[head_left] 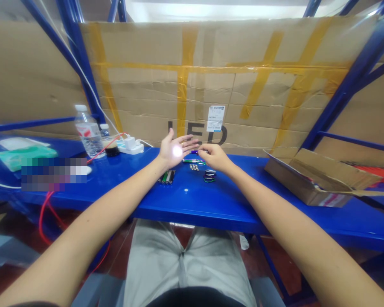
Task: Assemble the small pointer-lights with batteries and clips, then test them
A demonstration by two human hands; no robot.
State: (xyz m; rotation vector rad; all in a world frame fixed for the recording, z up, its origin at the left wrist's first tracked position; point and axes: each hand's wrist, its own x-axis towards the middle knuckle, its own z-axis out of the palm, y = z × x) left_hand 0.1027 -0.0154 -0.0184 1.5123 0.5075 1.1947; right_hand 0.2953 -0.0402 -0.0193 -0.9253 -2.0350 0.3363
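Apparently, in the head view, the right hand (216,157) grips a purple flashlight (194,152) sideways so its light falls on the open, upturned left hand (173,152); below both hands, carabiners (209,175) sit grouped on the surface (192,207), presumably within reach.

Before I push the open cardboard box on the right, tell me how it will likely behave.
The open cardboard box will probably slide rather than tip, since it sits low and broad on the blue table. Its splayed, thin-looking flaps would likely bend if grabbed.
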